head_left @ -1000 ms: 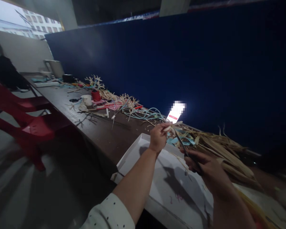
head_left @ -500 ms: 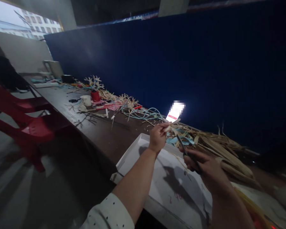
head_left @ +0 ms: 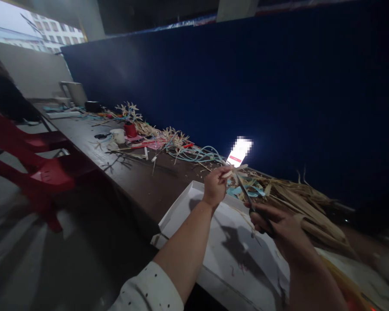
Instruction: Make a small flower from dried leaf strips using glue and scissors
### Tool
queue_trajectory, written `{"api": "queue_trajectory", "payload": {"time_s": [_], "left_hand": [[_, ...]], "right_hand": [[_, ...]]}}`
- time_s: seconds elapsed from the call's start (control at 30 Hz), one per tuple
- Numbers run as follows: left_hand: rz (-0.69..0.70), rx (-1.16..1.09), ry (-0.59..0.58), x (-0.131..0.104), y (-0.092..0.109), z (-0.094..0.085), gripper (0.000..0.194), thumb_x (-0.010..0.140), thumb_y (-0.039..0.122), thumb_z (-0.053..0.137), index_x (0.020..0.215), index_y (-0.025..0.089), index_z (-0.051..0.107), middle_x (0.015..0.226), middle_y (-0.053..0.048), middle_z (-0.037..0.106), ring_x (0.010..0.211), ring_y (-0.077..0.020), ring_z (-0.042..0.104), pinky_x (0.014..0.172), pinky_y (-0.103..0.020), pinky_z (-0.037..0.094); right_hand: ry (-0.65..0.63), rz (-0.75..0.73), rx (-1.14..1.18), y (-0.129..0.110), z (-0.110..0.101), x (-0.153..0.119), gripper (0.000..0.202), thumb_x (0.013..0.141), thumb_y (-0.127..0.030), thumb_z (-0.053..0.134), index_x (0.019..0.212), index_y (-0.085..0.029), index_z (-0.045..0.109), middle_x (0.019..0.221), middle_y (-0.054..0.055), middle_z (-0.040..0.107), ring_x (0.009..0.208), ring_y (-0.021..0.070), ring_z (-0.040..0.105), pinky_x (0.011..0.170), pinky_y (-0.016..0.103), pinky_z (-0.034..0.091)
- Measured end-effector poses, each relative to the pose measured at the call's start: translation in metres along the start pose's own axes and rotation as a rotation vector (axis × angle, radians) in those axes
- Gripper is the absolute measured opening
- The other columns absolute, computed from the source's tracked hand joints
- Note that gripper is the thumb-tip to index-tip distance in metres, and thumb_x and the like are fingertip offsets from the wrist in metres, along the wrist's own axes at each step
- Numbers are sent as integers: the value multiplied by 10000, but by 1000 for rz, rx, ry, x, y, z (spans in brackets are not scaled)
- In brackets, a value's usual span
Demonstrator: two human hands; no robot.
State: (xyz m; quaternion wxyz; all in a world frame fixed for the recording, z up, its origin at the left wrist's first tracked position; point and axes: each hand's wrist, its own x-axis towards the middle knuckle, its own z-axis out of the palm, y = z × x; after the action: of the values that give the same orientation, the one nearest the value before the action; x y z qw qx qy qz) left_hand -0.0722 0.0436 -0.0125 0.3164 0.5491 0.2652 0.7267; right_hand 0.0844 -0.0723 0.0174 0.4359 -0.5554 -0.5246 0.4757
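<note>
My left hand [head_left: 215, 185] pinches a pale strip flower [head_left: 236, 171] above the far edge of a white tray [head_left: 194, 186]. In my right hand [head_left: 268, 218] is a pair of dark scissors [head_left: 245, 191], its blades pointing up and left at the flower. The blade tips touch or nearly touch the petals; which of the two I cannot tell. Right behind the flower a bright phone screen [head_left: 238, 153] leans upright. Light blue scraps [head_left: 253, 188] and dry husks [head_left: 298, 196] lie beyond the tray.
Along the brown table [head_left: 142, 181] lie blue cords [head_left: 201, 154], a red spool [head_left: 130, 129], a white cup [head_left: 118, 136] and husk flowers [head_left: 129, 111]. Red chairs [head_left: 52, 172] stand at left. A dark blue partition [head_left: 181, 86] runs behind. A person [head_left: 3, 95] is at far left.
The flower has turned slightly in my left hand, with its petals now more spread. The scissors' blades have shifted a little and look closer together. Both hands have barely moved.
</note>
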Motion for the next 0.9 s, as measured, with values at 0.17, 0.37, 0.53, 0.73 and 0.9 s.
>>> {"api": "queue_trajectory", "payload": {"time_s": [0.17, 0.37, 0.53, 0.73, 0.9], "left_hand": [[-15, -34, -3, 0, 1, 1, 206, 784, 139, 568, 957, 165, 678, 1011, -73, 697, 954, -161, 640, 880, -293, 492], [45, -32, -2, 0, -1, 1, 219, 774, 113, 569, 958, 159, 679, 1011, -83, 698, 956, -171, 642, 896, -317, 487], [54, -35, 13, 0, 0, 0, 223, 774, 105, 571, 965, 158, 672, 1025, -89, 692, 976, -176, 636, 912, -331, 481], [34, -15, 20, 0, 7, 0, 229, 765, 84, 575, 955, 165, 673, 1016, -83, 697, 970, -173, 639, 907, -334, 488], [36, -40, 19, 0, 4, 1, 235, 762, 82, 577, 954, 168, 682, 1002, -83, 699, 957, -174, 646, 902, -326, 490]], "right_hand": [[-23, 5, 4, 5, -2, 2, 479, 656, -411, 762, 1066, -175, 687, 646, 15, 591, 590, 122, 478, 535, 239, 361], [-10, 5, 15, 1, -1, 1, 477, 634, -409, 776, 1045, -181, 698, 646, 13, 597, 585, 118, 476, 530, 236, 365], [-8, 28, -10, -7, 2, -2, 517, 616, -427, 783, 1053, -163, 697, 673, 31, 605, 594, 133, 488, 540, 255, 380], [-26, 1, -13, -1, -1, -1, 514, 650, -416, 763, 1092, -166, 681, 663, 29, 594, 590, 129, 485, 536, 256, 376], [-15, -16, -23, 2, -1, 0, 521, 669, -412, 749, 1115, -156, 668, 634, 27, 586, 582, 131, 481, 527, 259, 366]]}}
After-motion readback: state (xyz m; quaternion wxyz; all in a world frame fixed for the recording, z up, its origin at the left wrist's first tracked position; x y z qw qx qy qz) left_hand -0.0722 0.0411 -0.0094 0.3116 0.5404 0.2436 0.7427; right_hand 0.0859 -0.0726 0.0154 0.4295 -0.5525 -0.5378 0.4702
